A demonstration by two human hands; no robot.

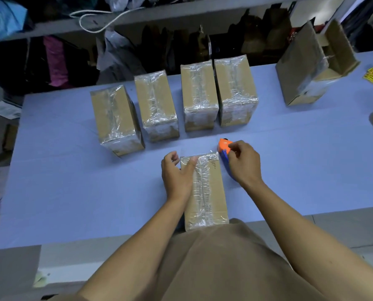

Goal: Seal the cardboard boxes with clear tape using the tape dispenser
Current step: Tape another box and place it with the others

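blue table [72,181], grey shelf [181,13] w/ clutter

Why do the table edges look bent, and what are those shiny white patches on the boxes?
Head view: the wide-angle lens bows the table edges and tilts the open box at far right. The white patches are glare off clear tape on the four sealed boxes. Light is dim and bluish, the shelves behind nearly black. The right hand on the tape dispenser looks slightly soft.

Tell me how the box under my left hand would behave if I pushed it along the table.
The box lies flat on a long face, so it likely slides rather than tips. Its glossy tape wrap probably makes it slippery on the table. It looks stiff.
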